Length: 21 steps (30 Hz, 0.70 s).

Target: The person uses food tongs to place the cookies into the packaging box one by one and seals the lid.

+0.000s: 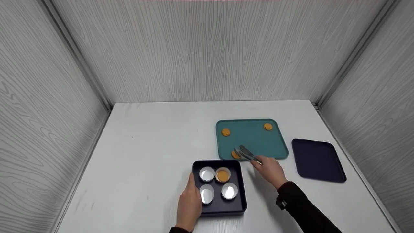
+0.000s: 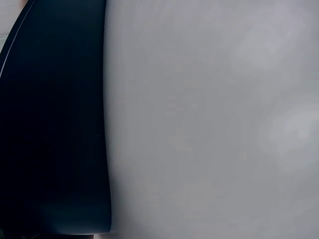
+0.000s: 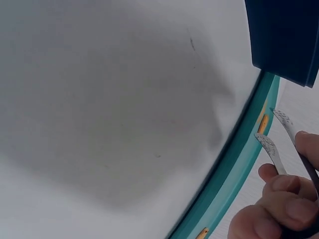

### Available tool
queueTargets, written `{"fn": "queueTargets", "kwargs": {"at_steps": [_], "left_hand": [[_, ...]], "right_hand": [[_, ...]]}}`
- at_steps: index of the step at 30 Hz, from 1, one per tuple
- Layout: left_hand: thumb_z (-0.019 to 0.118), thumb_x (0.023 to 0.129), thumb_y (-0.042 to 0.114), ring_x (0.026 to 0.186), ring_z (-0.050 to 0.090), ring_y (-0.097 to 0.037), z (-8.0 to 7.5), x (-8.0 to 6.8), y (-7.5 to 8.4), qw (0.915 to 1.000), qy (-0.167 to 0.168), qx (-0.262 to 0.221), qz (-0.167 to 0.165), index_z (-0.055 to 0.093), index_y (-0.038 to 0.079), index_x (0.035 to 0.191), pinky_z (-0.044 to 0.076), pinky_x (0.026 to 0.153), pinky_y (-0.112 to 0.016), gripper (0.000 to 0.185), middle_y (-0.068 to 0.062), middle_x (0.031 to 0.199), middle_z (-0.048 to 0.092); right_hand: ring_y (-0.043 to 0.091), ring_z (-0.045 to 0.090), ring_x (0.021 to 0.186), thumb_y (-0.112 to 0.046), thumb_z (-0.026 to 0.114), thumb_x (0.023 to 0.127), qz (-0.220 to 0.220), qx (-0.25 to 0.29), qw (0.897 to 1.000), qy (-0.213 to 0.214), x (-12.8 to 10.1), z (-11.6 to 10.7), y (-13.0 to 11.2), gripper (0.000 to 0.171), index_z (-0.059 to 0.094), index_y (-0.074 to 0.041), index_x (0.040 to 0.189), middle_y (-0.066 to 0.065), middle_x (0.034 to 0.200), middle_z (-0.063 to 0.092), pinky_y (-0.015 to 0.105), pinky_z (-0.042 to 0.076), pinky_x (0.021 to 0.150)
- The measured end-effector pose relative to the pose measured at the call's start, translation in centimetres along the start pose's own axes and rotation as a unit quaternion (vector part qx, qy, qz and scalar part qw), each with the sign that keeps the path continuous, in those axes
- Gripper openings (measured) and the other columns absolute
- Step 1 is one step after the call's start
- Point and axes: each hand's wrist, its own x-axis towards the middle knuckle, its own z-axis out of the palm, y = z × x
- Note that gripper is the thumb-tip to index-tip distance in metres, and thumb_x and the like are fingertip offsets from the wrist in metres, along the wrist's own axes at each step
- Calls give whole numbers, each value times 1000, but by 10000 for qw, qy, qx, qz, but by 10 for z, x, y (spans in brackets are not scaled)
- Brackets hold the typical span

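Note:
My left hand [image 1: 189, 202] lies along the left wall of a square dark baking pan [image 1: 223, 209], fingers straight against its side. Four-sided and deep, the pan [image 2: 55, 124] fills the left of the left wrist view, where the hand is hidden. Several white paper baking cups [image 1: 206, 194] stand in it; the back-right one has a cookie [image 1: 223, 176] inside. In my right hand [image 1: 271, 171] I grip metal tongs [image 1: 247, 152] with perforated tips. Those tips stand apart around a small orange-brown cookie [image 3: 263, 124] at the near-left corner of a teal tray [image 1: 255, 142].
Two more cookies lie on the teal tray, one at the far left [image 1: 225, 132] and another at the far right [image 1: 267, 126]. A flat dark tray [image 1: 318, 160] is to the right. Grey wood-grain panels [image 1: 207, 51] enclose the white table [image 1: 145, 155].

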Motion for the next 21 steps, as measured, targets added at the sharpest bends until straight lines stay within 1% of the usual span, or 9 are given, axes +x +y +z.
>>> {"fn": "queueTargets", "kwargs": {"at_steps": [3,5,8,10,14,16,20,21], "left_hand": [[49,105,6,51,48,-9,0,0,0,10000,15,-14,11,38,-2,155,49,56,-33,51,-19,133,65],[49,105,5,51,48,-9,-1,0,0,10000,27,-26,18,38,-2,155,49,56,-33,52,-19,132,65],[50,104,5,51,47,-9,-1,0,0,10000,34,-46,25,38,-3,155,49,55,-33,52,-20,132,66],[50,105,5,50,46,-9,-1,0,0,10000,16,-59,7,38,-2,155,48,54,-32,52,-19,133,65],[49,105,6,51,47,-9,0,0,0,10000,-22,-50,-38,37,-1,156,48,54,-32,53,-19,132,65],[49,105,5,51,47,-9,0,0,-1,10000,3,-63,12,38,-2,155,47,54,-32,52,-19,134,65],[48,104,4,50,44,-8,0,-1,0,9999,36,-96,67,38,-4,154,46,52,-31,51,-19,137,63],[48,104,3,49,43,-7,-1,-1,0,9999,53,-101,94,39,-5,153,45,51,-30,51,-19,138,62]], "right_hand": [[20,66,71,-30,65,101,-9,-197,9998,-82,1,2,-1,26,74,-7,109,9,91,73,41,49,63],[23,67,71,-29,65,102,43,-344,9993,-163,1,2,-2,29,73,-3,109,12,89,72,43,51,63],[23,65,67,-30,64,101,157,-540,9981,-263,3,1,-5,30,71,-1,106,11,83,70,42,50,61],[21,61,63,-30,63,101,212,-609,9974,-324,4,1,-6,30,70,-1,103,10,77,66,41,47,58],[18,56,58,-31,62,102,235,-554,9976,-337,5,3,-8,31,69,-1,103,7,72,63,37,43,55],[18,56,57,-32,61,102,225,-543,9978,-304,5,4,-8,31,69,-2,104,7,73,63,37,44,54],[19,58,58,-35,61,102,176,-565,9981,-198,4,6,-9,31,68,-5,99,7,73,64,39,45,54],[19,59,59,-37,62,102,143,-580,9981,-158,4,7,-8,32,68,-5,100,8,75,65,39,46,54]]}}
